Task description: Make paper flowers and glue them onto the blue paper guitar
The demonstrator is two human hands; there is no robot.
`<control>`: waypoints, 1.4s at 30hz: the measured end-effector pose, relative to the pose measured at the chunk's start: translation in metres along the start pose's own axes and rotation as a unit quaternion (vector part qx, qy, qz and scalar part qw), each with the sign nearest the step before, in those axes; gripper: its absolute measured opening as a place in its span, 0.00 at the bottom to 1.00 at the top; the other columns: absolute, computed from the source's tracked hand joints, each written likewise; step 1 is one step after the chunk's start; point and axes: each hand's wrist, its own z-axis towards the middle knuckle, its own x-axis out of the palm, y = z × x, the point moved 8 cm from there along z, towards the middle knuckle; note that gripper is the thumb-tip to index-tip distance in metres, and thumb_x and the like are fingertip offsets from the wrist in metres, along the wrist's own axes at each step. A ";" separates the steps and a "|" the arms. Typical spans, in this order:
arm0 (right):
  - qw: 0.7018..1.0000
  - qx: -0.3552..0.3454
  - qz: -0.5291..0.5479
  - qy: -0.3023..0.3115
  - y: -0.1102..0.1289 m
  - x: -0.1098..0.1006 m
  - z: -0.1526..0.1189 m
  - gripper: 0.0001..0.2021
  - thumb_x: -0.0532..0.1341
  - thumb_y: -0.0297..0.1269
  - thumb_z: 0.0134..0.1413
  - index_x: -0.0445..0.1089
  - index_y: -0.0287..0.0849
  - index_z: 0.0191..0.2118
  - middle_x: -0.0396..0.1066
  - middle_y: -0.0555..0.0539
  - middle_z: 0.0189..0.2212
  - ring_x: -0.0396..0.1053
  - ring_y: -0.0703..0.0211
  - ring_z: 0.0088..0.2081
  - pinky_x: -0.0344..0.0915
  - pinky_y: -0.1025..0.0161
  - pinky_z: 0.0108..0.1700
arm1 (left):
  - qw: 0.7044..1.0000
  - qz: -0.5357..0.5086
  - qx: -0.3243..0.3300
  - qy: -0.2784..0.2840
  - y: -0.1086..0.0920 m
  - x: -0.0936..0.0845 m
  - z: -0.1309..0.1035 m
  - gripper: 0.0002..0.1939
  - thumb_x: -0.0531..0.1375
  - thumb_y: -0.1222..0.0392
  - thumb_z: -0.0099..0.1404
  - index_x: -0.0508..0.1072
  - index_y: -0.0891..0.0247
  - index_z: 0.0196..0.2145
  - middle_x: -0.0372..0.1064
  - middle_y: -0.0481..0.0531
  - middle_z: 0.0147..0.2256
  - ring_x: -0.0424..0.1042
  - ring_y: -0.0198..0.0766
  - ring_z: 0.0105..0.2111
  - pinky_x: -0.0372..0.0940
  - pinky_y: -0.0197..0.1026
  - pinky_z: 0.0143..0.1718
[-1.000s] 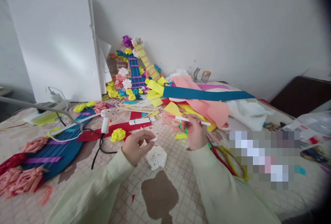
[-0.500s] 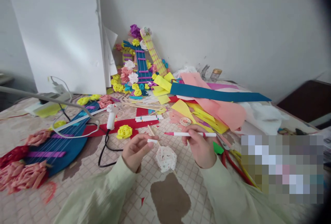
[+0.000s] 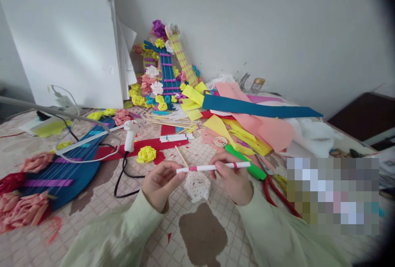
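Between the fingertips of my left hand (image 3: 159,184) is a small white marker cap (image 3: 180,171). My right hand (image 3: 234,182) pinches a white marker (image 3: 242,165) with pink-red bands, held nearly level. The marker's pink tip end meets the cap's opening; how far it sits inside I cannot tell. Just below both hands lies a white crumpled flower (image 3: 197,189) with small coloured specks, on a thin wooden stick (image 3: 181,156) resting on the table. Right of my right hand, a green marker or tube (image 3: 256,170) lies beside red-handled scissors (image 3: 277,197).
Left are a white glue gun (image 3: 130,137) with a black cord, a yellow paper flower (image 3: 146,154) and a blue paper guitar (image 3: 80,176). Several white markers (image 3: 175,138) lie behind. Coloured paper strips (image 3: 262,107) are piled back right; decorated guitars (image 3: 168,69) lean against the wall.
My right hand has brought the marker leftward, so its pink tip now meets the cap in my left hand. More of the green object shows. The view has shifted slightly.
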 end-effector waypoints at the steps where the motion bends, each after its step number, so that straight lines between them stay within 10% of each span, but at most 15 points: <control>1: 1.000 0.003 -0.006 0.007 0.000 0.002 0.000 0.05 0.57 0.33 0.47 0.67 0.39 0.26 0.65 0.51 0.17 0.62 0.67 0.20 0.59 0.68 0.21 | 1.000 0.012 0.002 0.005 0.000 0.000 0.000 0.06 0.62 0.66 0.47 0.68 0.66 0.25 0.68 0.46 0.23 0.65 0.27 0.24 0.60 0.27 0.25; 12: 0.998 0.032 -0.030 0.041 -0.003 0.010 0.001 0.04 0.59 0.33 0.44 0.65 0.38 0.27 0.64 0.52 0.18 0.62 0.68 0.20 0.60 0.69 0.22 | 0.966 0.243 0.084 0.016 -0.007 -0.004 -0.009 0.06 0.62 0.64 0.48 0.73 0.64 0.27 0.72 0.49 0.24 0.69 0.33 0.25 0.63 0.33 0.28; 20: 0.999 0.022 -0.048 -0.007 -0.016 0.021 -0.006 0.08 0.54 0.39 0.49 0.60 0.40 0.28 0.62 0.52 0.19 0.60 0.67 0.21 0.59 0.68 0.24 | 0.971 0.216 0.025 0.101 0.008 0.011 -0.008 0.07 0.57 0.59 0.53 0.70 0.66 0.27 0.72 0.50 0.22 0.71 0.34 0.23 0.65 0.34 0.26; 27: 0.994 0.018 -0.107 0.010 -0.014 0.009 0.017 0.11 0.44 0.42 0.56 0.57 0.43 0.34 0.55 0.56 0.17 0.55 0.69 0.17 0.55 0.70 0.21 | 0.886 0.399 0.168 0.169 -0.001 0.035 -0.020 0.07 0.55 0.61 0.55 0.71 0.64 0.31 0.71 0.47 0.18 0.67 0.30 0.18 0.63 0.31 0.23; 30: 0.949 0.001 -0.308 0.065 -0.018 0.001 0.047 0.14 0.44 0.40 0.56 0.62 0.41 0.39 0.60 0.52 0.20 0.59 0.66 0.21 0.58 0.68 0.25 | 0.864 0.416 0.241 0.150 -0.008 0.030 -0.020 0.10 0.53 0.63 0.56 0.69 0.64 0.19 0.67 0.46 0.14 0.63 0.28 0.15 0.60 0.30 0.19; 34: 0.810 -0.032 -0.552 0.196 -0.049 0.021 0.078 0.14 0.48 0.29 0.52 0.65 0.39 0.43 0.67 0.44 0.36 0.64 0.61 0.39 0.59 0.66 0.38 | 0.841 0.410 0.294 0.193 -0.001 0.037 -0.028 0.09 0.52 0.64 0.56 0.70 0.64 0.23 0.66 0.48 0.16 0.64 0.29 0.16 0.59 0.30 0.20; 42: 0.757 -0.078 -0.617 0.199 -0.072 0.057 0.108 0.10 0.56 0.31 0.46 0.70 0.43 0.36 0.68 0.44 0.37 0.60 0.54 0.42 0.50 0.55 0.46 | 0.811 0.423 0.357 0.191 0.004 0.048 -0.042 0.10 0.50 0.64 0.54 0.67 0.64 0.20 0.63 0.48 0.13 0.61 0.31 0.15 0.54 0.33 0.16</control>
